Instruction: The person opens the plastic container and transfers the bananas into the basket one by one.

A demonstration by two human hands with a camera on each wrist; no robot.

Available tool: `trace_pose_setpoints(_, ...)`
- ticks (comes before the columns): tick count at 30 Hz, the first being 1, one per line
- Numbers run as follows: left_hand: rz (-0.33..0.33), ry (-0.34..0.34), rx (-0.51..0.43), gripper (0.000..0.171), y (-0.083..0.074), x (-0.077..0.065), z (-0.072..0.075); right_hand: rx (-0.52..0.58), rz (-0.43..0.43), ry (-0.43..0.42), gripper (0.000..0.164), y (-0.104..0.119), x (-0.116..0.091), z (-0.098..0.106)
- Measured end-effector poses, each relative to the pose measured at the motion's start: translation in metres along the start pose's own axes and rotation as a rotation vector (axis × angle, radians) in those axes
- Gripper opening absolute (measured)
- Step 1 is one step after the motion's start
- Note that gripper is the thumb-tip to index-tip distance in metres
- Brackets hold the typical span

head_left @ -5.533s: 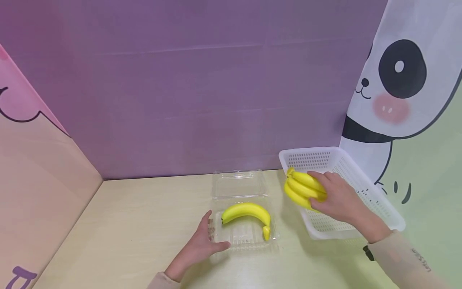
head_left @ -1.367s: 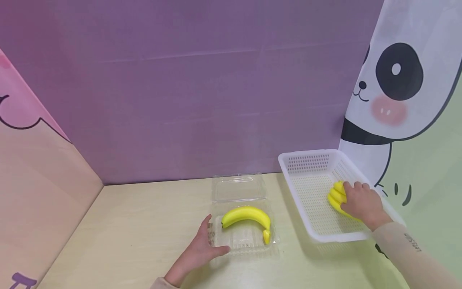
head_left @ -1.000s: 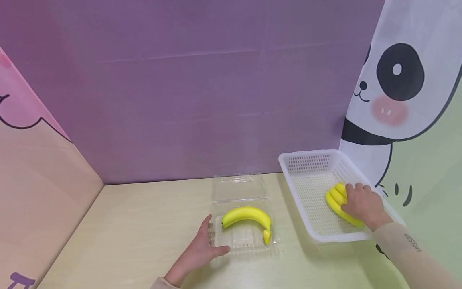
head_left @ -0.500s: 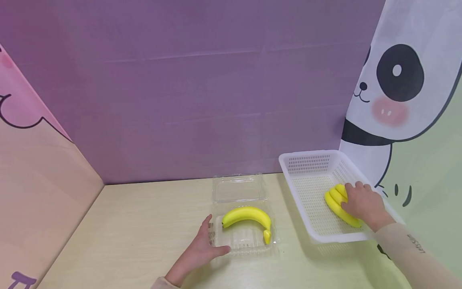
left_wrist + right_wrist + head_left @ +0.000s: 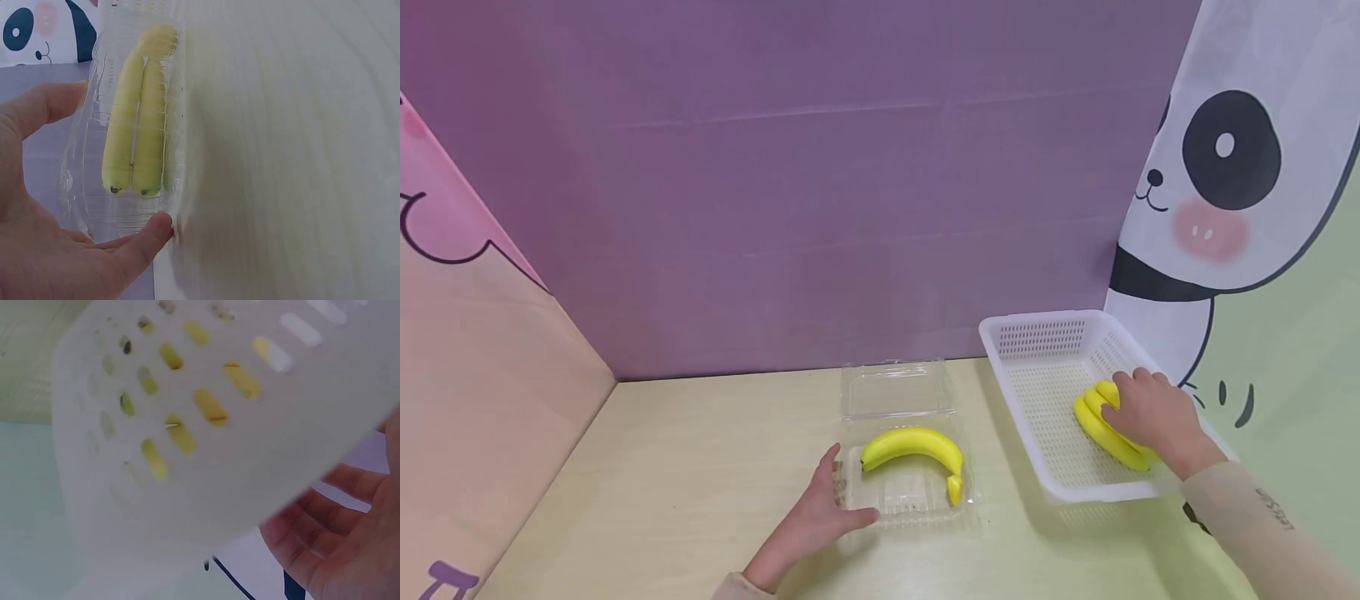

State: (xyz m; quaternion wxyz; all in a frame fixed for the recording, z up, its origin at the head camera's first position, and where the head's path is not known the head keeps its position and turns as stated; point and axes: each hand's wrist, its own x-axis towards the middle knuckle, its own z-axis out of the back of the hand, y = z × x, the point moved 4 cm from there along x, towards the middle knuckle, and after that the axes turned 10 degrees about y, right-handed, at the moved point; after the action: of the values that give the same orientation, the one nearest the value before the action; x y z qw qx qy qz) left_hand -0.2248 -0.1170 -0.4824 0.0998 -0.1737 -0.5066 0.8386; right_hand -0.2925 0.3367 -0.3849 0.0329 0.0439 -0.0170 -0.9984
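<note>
My left hand (image 5: 812,515) rests with fingers and thumb spread around the near-left corner of a clear plastic clamshell box (image 5: 891,500). One yellow banana (image 5: 917,440) lies curved inside it; through the ribbed plastic in the left wrist view it looks doubled. My right hand (image 5: 1157,417) reaches into a white plastic basket (image 5: 1019,408), just over a bunch of bananas (image 5: 1105,432) lying on its floor. In the right wrist view, relaxed fingers (image 5: 340,515) show above the basket wall, and yellow shows through its slots.
The clamshell's lid (image 5: 897,392) lies folded back toward the purple backdrop (image 5: 775,208). A light wooden table (image 5: 685,467) carries both containers. On the right stands a panel with a printed panda (image 5: 1232,150), close behind the basket.
The right hand carried the banana bunch right, from above the basket's near-left side down inside. Its thumb has now lifted off the bunch, which stays put. The left hand has not moved.
</note>
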Motion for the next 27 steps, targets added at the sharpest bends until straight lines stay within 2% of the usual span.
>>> trace_pose_setpoints(16, -0.01, 0.007, -0.01, 0.118, -0.001, -0.001, 0.0, 0.054, 0.008, -0.099, 0.052, 0.014, -0.007, 0.018)
trace_pose_setpoints(27, 0.005, -0.002, 0.002, 0.118, -0.002, -0.002, 0.0, 0.084, 0.061, -0.17, 0.051, 0.034, -0.021, 0.03)
